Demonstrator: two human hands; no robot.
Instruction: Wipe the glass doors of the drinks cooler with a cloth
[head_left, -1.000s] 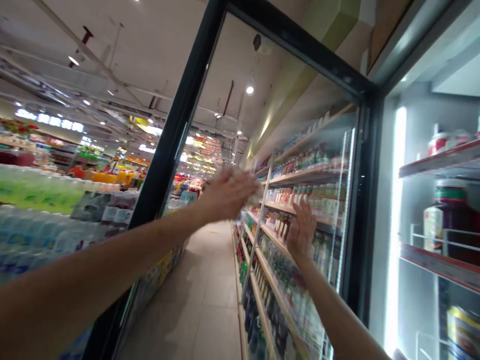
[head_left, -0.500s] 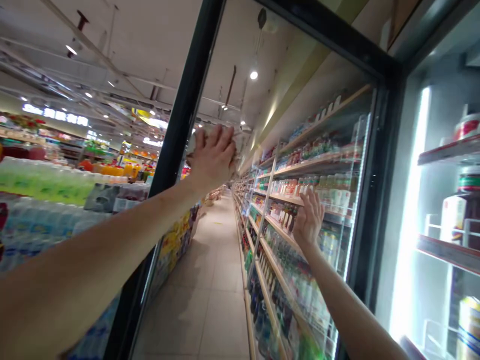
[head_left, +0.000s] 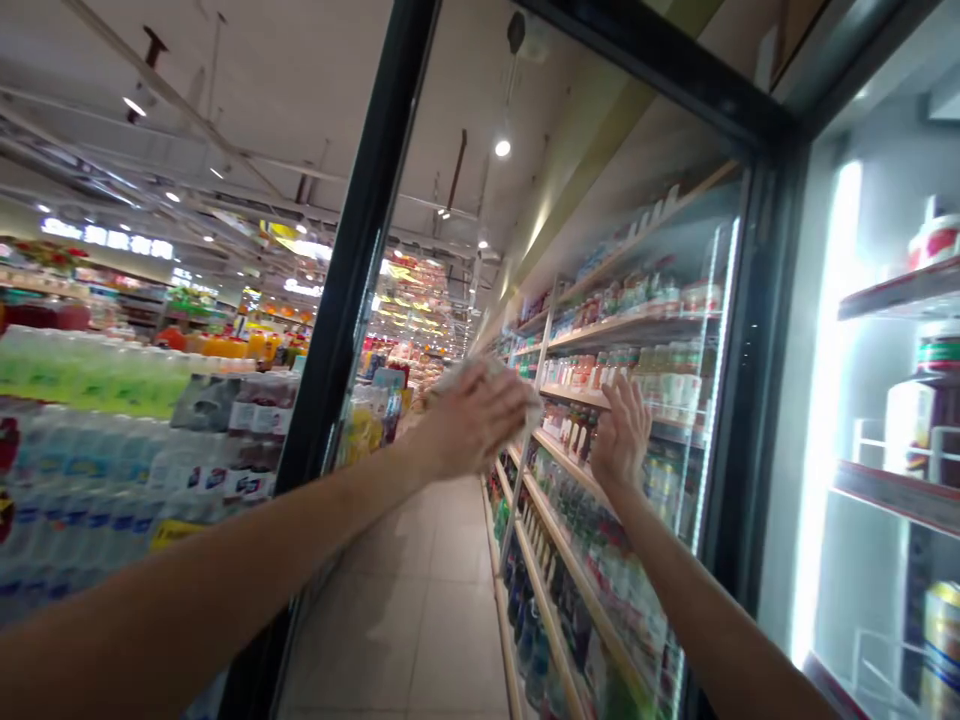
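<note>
Cloth (head_left: 471,372): pale, crumpled, blurred; pressed against the pane at mid-height, mostly covered by the left hand (head_left: 474,425).
Glass door (head_left: 570,200): tall clear pane, black frame, upright, swung open from the lit cooler (head_left: 862,400).

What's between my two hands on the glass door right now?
Head view: only bare glass door between left hand and right hand; the cloth edge pokes out from under the left hand.
</note>
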